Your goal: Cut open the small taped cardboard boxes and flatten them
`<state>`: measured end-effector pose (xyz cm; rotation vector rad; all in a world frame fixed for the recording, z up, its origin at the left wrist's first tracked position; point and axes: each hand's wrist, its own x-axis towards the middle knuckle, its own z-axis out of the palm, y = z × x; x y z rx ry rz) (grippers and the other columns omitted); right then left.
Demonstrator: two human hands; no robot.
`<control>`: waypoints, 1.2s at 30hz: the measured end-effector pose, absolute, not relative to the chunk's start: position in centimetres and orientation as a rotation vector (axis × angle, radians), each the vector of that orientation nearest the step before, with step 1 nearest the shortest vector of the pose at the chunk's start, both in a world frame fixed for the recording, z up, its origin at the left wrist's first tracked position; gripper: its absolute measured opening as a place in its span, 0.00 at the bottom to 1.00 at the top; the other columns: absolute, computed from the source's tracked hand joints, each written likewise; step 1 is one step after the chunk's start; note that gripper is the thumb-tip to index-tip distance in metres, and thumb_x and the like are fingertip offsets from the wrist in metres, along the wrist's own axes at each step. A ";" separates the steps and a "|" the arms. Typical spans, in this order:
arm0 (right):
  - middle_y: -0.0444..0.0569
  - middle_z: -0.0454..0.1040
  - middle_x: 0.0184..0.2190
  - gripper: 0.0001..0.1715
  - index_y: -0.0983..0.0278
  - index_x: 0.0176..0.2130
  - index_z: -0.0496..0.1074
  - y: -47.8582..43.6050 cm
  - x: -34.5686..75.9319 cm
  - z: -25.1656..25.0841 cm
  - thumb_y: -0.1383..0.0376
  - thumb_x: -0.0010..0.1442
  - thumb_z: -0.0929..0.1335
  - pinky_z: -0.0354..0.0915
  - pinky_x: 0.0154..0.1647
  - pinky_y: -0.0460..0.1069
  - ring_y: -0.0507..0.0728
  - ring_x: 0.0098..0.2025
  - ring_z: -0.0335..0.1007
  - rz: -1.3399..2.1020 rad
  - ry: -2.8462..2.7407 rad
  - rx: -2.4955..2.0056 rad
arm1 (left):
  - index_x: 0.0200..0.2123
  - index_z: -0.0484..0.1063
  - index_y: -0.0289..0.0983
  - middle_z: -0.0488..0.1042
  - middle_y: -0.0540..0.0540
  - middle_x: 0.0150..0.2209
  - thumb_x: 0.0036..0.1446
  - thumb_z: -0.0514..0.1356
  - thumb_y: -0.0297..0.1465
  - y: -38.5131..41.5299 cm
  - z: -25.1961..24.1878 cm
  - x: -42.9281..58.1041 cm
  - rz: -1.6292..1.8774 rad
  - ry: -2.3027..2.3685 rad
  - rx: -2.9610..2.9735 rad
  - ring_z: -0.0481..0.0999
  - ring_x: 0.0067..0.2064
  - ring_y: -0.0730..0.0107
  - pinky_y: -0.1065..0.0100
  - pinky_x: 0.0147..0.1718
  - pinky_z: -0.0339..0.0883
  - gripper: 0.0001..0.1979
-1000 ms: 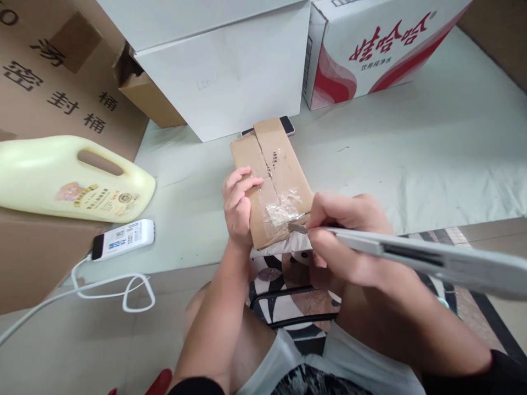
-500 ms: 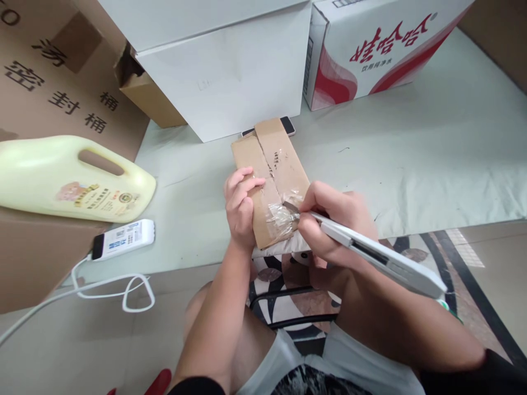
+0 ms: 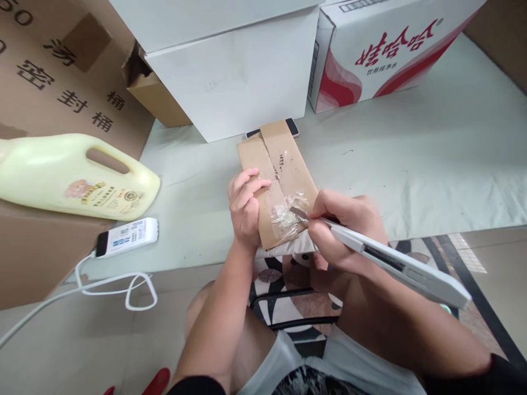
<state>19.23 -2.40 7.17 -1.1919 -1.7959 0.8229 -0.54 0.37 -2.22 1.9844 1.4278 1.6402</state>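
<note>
A flat brown cardboard parcel (image 3: 284, 170) lies on the pale table sheet (image 3: 411, 159), sealed with crinkled clear tape (image 3: 288, 219) near its front end. My left hand (image 3: 245, 206) is curled round the parcel's left edge, thumb on top. My right hand (image 3: 343, 233) grips a white utility knife (image 3: 395, 263). Its blade tip rests on the taped seam at the parcel's right side.
A white box (image 3: 234, 71) and a red-and-white drinks carton (image 3: 387, 49) stand behind the parcel. A phone (image 3: 294, 127) peeks out under the parcel's far end. At left lie a pale yellow jug (image 3: 78, 175), a white power bank (image 3: 127, 237) with a cable (image 3: 102, 288), and brown cartons (image 3: 61, 71).
The knife tip went from the parcel's front right corner up onto the taped seam, and the handle swung closer to me. My left hand kept its hold.
</note>
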 end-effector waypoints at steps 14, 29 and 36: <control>0.39 0.68 0.18 0.07 0.61 0.32 0.70 -2.1 18.9 7.1 0.61 0.57 0.64 0.55 0.26 0.46 0.50 0.19 0.58 0.909 -1.857 -1.332 | 0.49 0.77 0.41 0.72 0.41 0.59 0.71 0.42 0.41 0.1 -2.0 -0.4 1.582 1.469 1.965 0.69 0.64 0.55 0.50 0.67 0.61 0.25; 0.44 0.70 0.16 0.09 0.62 0.25 0.73 -1.2 19.4 7.1 0.66 0.48 0.63 0.58 0.23 0.48 0.53 0.21 0.66 1.027 -1.731 -1.351 | 0.47 0.77 0.41 0.73 0.41 0.58 0.71 0.43 0.40 0.0 -1.9 -0.2 1.591 1.463 1.958 0.70 0.63 0.54 0.51 0.65 0.63 0.23; 0.44 0.70 0.17 0.09 0.62 0.24 0.72 -1.2 19.4 6.8 0.65 0.47 0.63 0.59 0.24 0.49 0.53 0.22 0.66 1.039 -1.706 -1.365 | 0.48 0.77 0.41 0.73 0.42 0.58 0.71 0.42 0.39 0.0 -1.8 -0.2 1.584 1.457 1.966 0.69 0.63 0.54 0.51 0.66 0.62 0.24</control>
